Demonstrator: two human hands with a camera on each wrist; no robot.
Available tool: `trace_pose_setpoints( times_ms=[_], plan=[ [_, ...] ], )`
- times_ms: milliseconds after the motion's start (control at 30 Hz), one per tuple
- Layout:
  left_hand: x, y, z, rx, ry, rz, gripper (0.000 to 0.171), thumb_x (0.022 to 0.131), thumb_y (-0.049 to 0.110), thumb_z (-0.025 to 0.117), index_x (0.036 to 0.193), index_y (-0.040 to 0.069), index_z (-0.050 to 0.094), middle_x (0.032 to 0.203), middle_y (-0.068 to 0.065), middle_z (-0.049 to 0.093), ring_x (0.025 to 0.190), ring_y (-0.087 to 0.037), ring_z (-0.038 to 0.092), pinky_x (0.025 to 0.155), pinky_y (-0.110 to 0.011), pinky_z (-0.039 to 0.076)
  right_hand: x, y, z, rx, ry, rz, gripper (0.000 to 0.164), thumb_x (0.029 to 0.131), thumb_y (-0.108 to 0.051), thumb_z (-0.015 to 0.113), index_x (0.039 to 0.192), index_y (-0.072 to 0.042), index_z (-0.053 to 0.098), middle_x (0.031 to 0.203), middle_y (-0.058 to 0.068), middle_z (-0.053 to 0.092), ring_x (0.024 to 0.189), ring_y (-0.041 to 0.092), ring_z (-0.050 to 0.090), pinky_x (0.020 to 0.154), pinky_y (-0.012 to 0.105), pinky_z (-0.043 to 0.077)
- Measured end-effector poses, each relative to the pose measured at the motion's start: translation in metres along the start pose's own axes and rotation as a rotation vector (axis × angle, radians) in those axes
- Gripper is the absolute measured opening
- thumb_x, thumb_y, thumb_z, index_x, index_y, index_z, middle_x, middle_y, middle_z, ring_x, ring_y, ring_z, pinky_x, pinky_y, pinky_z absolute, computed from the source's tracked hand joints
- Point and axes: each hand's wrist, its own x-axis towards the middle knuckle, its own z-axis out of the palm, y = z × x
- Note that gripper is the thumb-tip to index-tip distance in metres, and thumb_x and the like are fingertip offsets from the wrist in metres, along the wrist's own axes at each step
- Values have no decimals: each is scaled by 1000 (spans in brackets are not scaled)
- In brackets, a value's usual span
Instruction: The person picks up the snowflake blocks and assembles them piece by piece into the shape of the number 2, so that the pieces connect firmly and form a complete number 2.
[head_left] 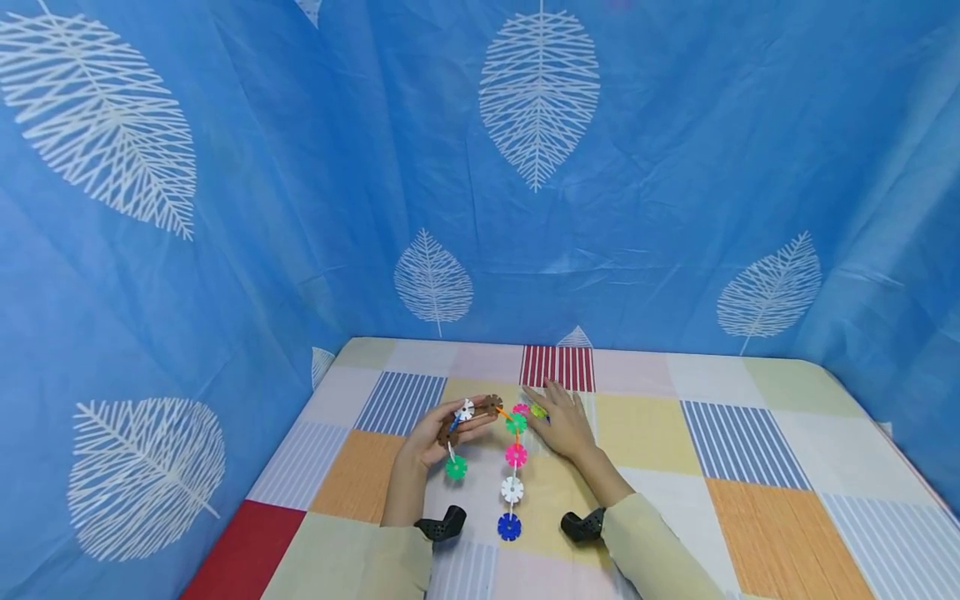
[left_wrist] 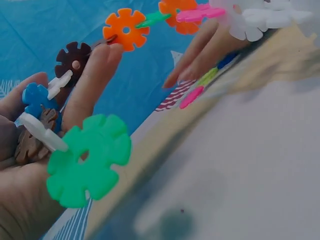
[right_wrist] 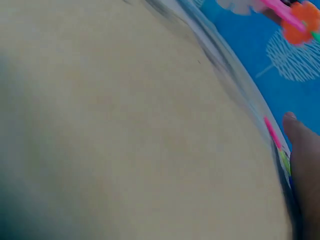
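Two hands, near each other but not touching. Left hand (head_left: 427, 435) holds the chain (head_left: 516, 454) of notched discs, thumb and fingers about its brown part. Right hand (head_left: 566, 427) is palm down, fingers nearly straight, no grip visible. By its thumb side: a pink disc (left_wrist: 191, 97), a lime disc (left_wrist: 208, 76) and a blue disc (left_wrist: 227, 60); cannot tell whether it touches them.

Chain position: middle of the tabletop (head_left: 645, 425), between the forearms. It runs from its green end (head_left: 456, 467) on the left, across the left hand, then bends toward the near side, to its blue end (head_left: 509, 527). Left wrist view shows part of it raised.

Technique (judged): step in hand looks like steadying the chain while the right hand works at the three discs. Best to support close to any joint being pressed, pinch discs by the rim, and align notches before pushing; twisting could spring a joint.

Edges: far edge and curtain (head_left: 637, 167) lie beyond the right fingertips. Widest free room is to the right. Blue end sits between two black wrist mounts (head_left: 444, 525); an inward sweep could snag it.
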Motion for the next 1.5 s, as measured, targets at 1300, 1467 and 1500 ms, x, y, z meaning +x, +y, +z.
trace_pose_setpoints(
  times_ms=[1300,1467,1500],
  plan=[
    [130,-54,26,361,251,-176,32,95,14,50,116,-9,57,107,-21,62,82,-21,67,81,-30,52,-105,79,-80,-45,70,94,32,92,-26,56,123,-16,61,131,10,51,125,39,38,100,69,12],
    [137,-69,30,628,286,-88,30,96,18,50,116,-1,61,116,-11,61,96,-17,61,83,-29,51,-112,82,-83,-47,72,99,32,93,-27,56,123,-16,61,131,9,51,125,38,39,100,68,11],
    [137,-71,31,680,302,-67,29,96,19,50,116,1,63,116,-9,61,100,-18,59,85,-30,50,-113,82,-84,-46,78,100,32,92,-26,56,122,-16,62,130,9,52,124,38,40,100,68,12]
  ],
)
